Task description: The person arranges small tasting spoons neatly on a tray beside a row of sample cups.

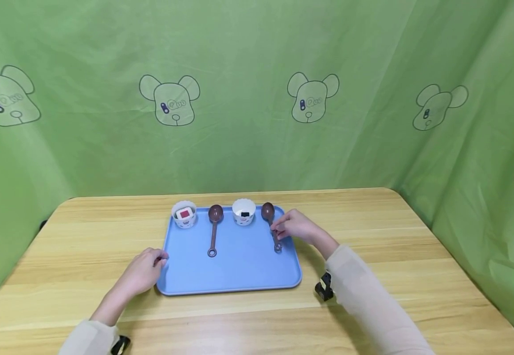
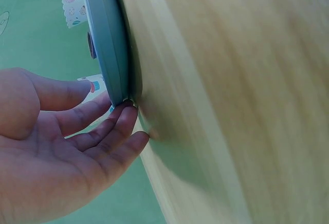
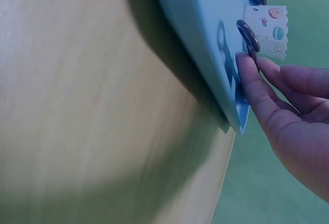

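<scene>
In the head view, a blue tray [image 1: 243, 271] lies on the table with two brown spoons on it. My right hand [image 1: 295, 227] pinches the handle of the right brown spoon [image 1: 267, 211] between thumb and fingers. The handle's ring end [image 3: 249, 35] sticks out past the fingertips in the right wrist view. My left hand [image 1: 141, 271] is at the tray's left edge. Its fairly straight fingers [image 2: 121, 129] touch the rim in the left wrist view, the thumb held apart. The left brown spoon [image 1: 215, 213] lies with its bowl toward the back.
A white printed cup [image 1: 185, 223] at the tray's back left contains a white block with a red patch [image 1: 185, 214]. Another white cup [image 1: 243, 219], with a black-and-white piece inside, stands between the spoons. A wooden table [image 1: 221, 325] and green curtain [image 1: 239, 158] surround the tray.
</scene>
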The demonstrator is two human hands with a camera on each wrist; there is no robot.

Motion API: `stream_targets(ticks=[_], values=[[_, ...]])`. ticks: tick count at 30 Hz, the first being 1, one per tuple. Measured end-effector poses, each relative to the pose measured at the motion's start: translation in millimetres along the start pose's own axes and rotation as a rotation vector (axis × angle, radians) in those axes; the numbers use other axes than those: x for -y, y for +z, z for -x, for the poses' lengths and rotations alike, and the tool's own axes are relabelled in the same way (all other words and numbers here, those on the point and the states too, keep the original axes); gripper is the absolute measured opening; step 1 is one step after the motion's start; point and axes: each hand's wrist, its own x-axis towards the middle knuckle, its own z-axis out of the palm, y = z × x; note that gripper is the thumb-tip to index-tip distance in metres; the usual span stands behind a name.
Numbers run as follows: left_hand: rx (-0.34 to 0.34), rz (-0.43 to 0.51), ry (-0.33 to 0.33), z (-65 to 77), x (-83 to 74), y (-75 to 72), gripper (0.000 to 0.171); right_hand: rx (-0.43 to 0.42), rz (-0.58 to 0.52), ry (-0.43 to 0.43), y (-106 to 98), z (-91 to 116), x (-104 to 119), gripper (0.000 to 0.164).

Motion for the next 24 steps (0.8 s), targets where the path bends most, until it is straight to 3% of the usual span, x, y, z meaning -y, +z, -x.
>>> stream_targets(ticks=[24], values=[[0.007,0.002,-0.004,0.6,-0.7,-0.3,0.021,0.012,-0.021,0.016,10.5,-3.2,1.7,0.024]])
